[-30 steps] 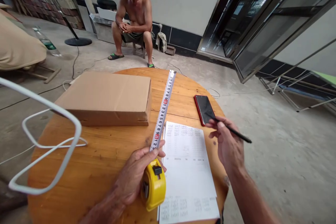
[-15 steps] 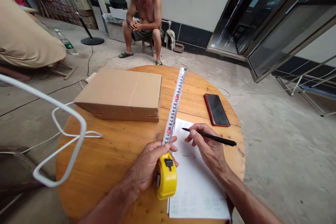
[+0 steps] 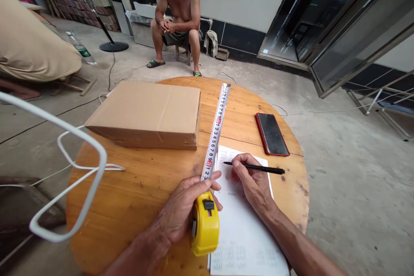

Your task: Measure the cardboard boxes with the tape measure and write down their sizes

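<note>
My left hand (image 3: pixel 184 207) is closed around a yellow tape measure (image 3: pixel 207 228), thumb and fingers near where the blade leaves the case. The white blade (image 3: pixel 214 138) is pulled out away from me, past the 20 mark, its metal end hook at the far tip. Between the thumb and fingers of my right hand (image 3: pixel 252 181) is a black pen (image 3: pixel 265 168), its tip pointing left above a written sheet of paper (image 3: pixel 239 233). Left of the blade lies a closed cardboard box (image 3: pixel 145 108), apart from both hands.
All this rests on a round wooden table (image 3: pixel 129 207). A red-cased phone (image 3: pixel 272 134) lies at the right. White bent tubing (image 3: pixel 97 146) crosses the left side. Beyond the table sits a person (image 3: pixel 179 13) on a low stool; a glass door (image 3: pixel 349 39) stands at the right.
My right hand and the pen have shifted slightly left over the paper, the pen now held flatter. The tape measure stays in my left hand. The view has moved a little.
</note>
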Demonstrator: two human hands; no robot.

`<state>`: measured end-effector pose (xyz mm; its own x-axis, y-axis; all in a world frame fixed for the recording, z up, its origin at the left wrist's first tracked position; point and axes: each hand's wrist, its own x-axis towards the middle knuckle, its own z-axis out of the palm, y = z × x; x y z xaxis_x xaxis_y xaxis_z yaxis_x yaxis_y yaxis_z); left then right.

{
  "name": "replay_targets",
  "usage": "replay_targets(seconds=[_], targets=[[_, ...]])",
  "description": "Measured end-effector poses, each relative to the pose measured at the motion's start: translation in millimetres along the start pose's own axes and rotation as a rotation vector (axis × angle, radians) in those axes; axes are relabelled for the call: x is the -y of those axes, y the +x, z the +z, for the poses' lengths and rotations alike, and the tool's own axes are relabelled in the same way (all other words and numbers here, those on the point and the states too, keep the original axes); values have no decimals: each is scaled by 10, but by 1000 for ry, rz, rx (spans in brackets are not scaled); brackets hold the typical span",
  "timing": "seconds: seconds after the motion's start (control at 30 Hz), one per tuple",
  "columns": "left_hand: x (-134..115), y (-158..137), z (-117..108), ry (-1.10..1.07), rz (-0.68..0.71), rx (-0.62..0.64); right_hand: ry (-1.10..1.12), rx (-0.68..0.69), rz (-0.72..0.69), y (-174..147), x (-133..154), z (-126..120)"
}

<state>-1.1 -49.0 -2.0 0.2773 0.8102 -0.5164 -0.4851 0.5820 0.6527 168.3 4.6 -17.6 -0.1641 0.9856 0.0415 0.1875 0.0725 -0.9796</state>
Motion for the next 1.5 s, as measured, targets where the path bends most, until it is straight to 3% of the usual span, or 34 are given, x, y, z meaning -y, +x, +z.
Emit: replay_targets(seconds=[0.4, 0.63, 1.5], targets=[[15, -5, 3, 42, 10, -10, -372, 6, -201, -46, -48, 55], [19, -11, -15, 31, 17, -1, -427, 19, -258, -19, -51, 72], [3, -25, 4, 33, 4, -32, -474, 97, -250, -4, 1, 81]])
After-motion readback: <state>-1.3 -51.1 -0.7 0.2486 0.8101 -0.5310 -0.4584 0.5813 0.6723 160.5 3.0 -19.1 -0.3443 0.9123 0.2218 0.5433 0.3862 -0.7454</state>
